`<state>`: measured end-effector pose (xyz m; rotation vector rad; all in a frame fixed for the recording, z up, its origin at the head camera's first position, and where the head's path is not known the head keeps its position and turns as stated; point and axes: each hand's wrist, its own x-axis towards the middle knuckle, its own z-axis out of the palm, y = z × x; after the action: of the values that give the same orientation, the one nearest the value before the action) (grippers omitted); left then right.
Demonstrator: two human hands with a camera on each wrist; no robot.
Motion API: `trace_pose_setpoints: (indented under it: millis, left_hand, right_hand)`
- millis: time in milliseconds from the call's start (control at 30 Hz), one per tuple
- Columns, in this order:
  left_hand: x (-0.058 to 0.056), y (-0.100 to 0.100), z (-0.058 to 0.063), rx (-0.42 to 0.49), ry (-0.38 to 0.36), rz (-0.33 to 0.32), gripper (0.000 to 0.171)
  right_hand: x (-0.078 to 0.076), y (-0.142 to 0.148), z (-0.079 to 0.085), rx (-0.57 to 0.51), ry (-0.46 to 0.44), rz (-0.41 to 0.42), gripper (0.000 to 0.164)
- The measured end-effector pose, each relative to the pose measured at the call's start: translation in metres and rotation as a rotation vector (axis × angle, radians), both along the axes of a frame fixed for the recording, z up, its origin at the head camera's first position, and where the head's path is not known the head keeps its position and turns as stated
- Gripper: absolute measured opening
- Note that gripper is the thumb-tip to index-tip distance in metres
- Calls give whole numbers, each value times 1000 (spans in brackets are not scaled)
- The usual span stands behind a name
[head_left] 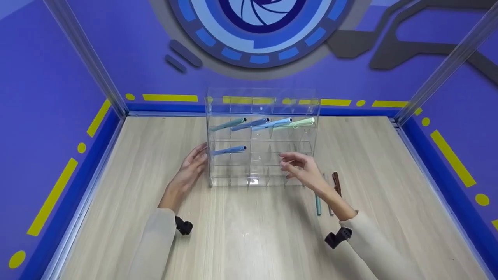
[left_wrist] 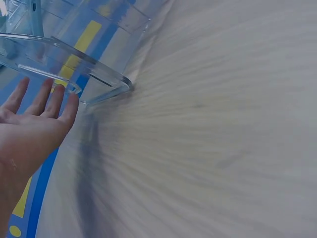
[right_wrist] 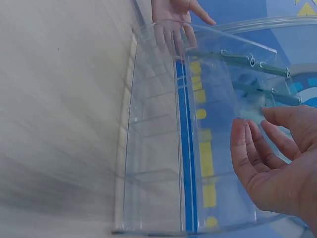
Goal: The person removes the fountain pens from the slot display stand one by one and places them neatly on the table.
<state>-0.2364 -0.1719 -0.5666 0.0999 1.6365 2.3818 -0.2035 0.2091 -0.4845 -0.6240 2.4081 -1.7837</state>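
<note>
A clear acrylic pen rack (head_left: pixel 260 181) with several compartments stands on the table. Its upper tier holds a teal pen (head_left: pixel 229 124), a dark blue pen (head_left: pixel 249 124), a light blue pen (head_left: pixel 274 123) and a mint green pen (head_left: pixel 299 123), all leaning. One blue pen (head_left: pixel 229 150) lies in the tier below, at the left. My left hand (head_left: pixel 189 171) is at the rack's left side, fingers extended; whether they touch it I cannot tell. In front of the rack's right half, my right hand (head_left: pixel 305 171) has its fingers loosely bent, with nothing between them in the right wrist view.
On the table right of the rack, partly behind my right forearm, lie a teal pen (head_left: pixel 318 204), a pale grey pen (head_left: pixel 331 210) and a brown pen (head_left: pixel 336 182). Blue-purple panels (head_left: pixel 163 85) with yellow markings enclose the wooden table (head_left: pixel 241 241) at back and sides.
</note>
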Motion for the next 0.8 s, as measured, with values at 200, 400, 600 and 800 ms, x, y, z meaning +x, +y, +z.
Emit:
trace_pose_setpoints:
  millis: [200,400,600,800]
  left_hand:
    - [-3,4,-2,-31,22,-37,71]
    - [2,8,-10,-89,-14,-45,75]
    - [2,8,-13,-58,-17,-52,76]
    - [0,7,-11,-41,7,-65,74]
  right_hand:
    - [-4,-26,5,-31,-50,14,32]
    - [-4,-50,4,-63,-98,36,35]
    - [-12,-74,3,-146,-133,89,45]
    - [-22,-90,2,-192,-192,88,48]
